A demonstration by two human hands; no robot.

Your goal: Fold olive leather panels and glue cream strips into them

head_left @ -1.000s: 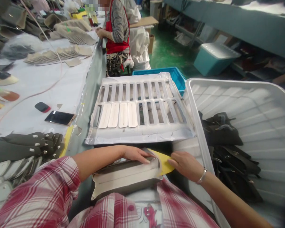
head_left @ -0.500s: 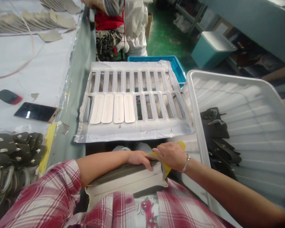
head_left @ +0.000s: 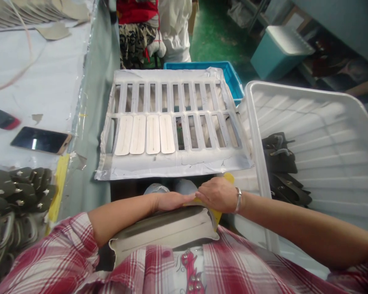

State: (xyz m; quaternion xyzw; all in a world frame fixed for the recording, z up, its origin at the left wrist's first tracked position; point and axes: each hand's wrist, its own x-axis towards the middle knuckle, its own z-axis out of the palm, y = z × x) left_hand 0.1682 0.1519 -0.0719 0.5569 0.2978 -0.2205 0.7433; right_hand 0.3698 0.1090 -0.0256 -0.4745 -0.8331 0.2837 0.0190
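Observation:
Across my lap lies an unfinished dark grey bag (head_left: pixel 171 219), its cream inner side with a long line along it facing up. My left hand (head_left: pixel 171 201) lies along its far edge, fingers stretched to the right and thumb out of sight. At the bag's right corner my right hand (head_left: pixel 217 195) is closed round a yellow strip (head_left: pixel 229 177), which shows above and below the fingers. The fingertips of both hands meet there. Beyond them stands a white slotted rack (head_left: pixel 171 163) with several cream oblong pieces (head_left: pixel 153 134) side by side on its near row.
A white ribbed bin (head_left: pixel 325 139) on the right holds dark pieces (head_left: pixel 280 163). The left table (head_left: pixel 49 90) carries a phone (head_left: pixel 41 140), a dark red-edged object (head_left: pixel 3 119) and dark parts (head_left: pixel 18 188). A blue crate (head_left: pixel 233 81) stands behind the rack. A co-worker's arm shows far right.
My left hand has flattened along the bag's edge, and its thumb no longer shows on the cream side. My right hand still grips the yellow strip. The camera view has shifted slightly.

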